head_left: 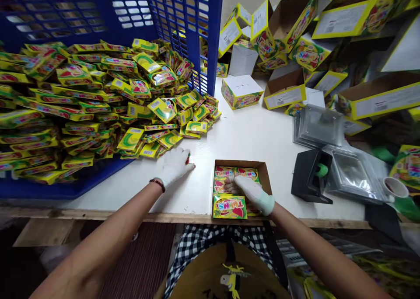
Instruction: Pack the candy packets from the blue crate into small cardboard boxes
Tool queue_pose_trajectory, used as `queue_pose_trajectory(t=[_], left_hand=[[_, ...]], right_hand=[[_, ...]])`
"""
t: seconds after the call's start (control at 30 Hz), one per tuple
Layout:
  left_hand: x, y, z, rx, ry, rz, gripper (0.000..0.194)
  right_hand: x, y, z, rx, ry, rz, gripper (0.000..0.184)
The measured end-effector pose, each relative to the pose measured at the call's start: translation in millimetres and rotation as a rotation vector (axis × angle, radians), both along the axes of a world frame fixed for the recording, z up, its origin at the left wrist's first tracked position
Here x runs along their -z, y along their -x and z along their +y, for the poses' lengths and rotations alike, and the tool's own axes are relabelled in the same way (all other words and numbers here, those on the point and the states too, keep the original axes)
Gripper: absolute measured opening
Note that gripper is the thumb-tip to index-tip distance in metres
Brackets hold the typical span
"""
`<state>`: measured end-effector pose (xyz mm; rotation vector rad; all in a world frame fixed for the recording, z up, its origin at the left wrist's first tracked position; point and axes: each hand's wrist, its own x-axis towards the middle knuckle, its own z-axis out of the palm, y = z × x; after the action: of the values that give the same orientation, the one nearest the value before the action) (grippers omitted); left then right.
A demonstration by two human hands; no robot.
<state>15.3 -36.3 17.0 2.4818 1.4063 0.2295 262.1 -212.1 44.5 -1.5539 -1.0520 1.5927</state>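
Open box (265, 180) sits at five o'clock, seemingly for easy reach; right hand (250, 191) inside, fingers extended, hold indeterminable; left hand (175, 166) loosely curled, hold unclear, near ten-o'clock packs (139, 111)

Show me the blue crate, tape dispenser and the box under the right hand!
Blue crate (214, 32), head view: corner post.
Tape dispenser (301, 172), head view: black side.
Open box (264, 176), head view: inner wall.

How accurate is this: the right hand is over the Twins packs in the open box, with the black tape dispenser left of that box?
The side is wrong: the head view shows the black tape dispenser right of the open box. The right hand is indeed over the Twins packs.
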Motion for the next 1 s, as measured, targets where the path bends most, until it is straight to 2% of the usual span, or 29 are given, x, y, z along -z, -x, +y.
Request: queue_pose_trajectory(t=[0.1,0.2,0.27,0.37,0.43,0.53,0.63,0.7,0.77,0.83,0.9,0.97,1.0], left_hand=[[5.6,12,-18,-0.09,-0.026,0.043,0.042],[9.8,22,-34,-0.145,-0.048,0.045,0.043],[12.1,27,-44,-0.154,-0.058,0.021,0.044],[13.5,30,-56,-0.15,-0.062,-0.01,0.044],[10.5,28,-63,-0.153,-0.084,-0.042,0.053],[-2.9,17,-75,-0.118,-0.115,-0.311,0.068],[-24.8,2,-91,-0.077,-0.014,-0.627,0.053],[-39.5,-7,-101,-0.066,0.109,-0.72,0.039],[-51.5,-14,-111,-0.058,0.259,-0.815,0.037],[-60.7,-22,-121,-0.032,0.454,-0.945,0.041],[-69.2,-33,-129,0.016,0.646,-1.041,0.049],[-78.8,-45,-133,0.059,0.727,-1.027,0.053],[-84.1,-51,-134,0.078,0.72,-0.984,0.05]], right_hand=[[-19.8,-4,-12,-0.21,-0.281,-0.464,0.038],[-37.1,0,-27,-0.453,-0.386,-0.855,0.028],[-42.8,7,-36,-0.518,-0.384,-0.979,0.027],[-46.6,18,-42,-0.544,-0.387,-1.059,0.024],[-49.2,22,-42,-0.557,-0.389,-1.084,0.02],[-53.5,24,-35,-0.551,-0.34,-1.054,0.023],[-57.8,21,-26,-0.512,-0.274,-0.937,0.027],[-61.1,18,-21,-0.512,-0.203,-0.808,0.029],[-64.9,14,-16,-0.48,-0.138,-0.631,0.032],[-69.5,10,-12,-0.328,-0.159,-0.416,0.04],[-74.8,7,-10,-0.093,-0.248,-0.224,0.057],[-80.1,6,-10,0.069,-0.351,-0.162,0.064],[-82.3,5,-11,0.109,-0.392,-0.2,0.063]])
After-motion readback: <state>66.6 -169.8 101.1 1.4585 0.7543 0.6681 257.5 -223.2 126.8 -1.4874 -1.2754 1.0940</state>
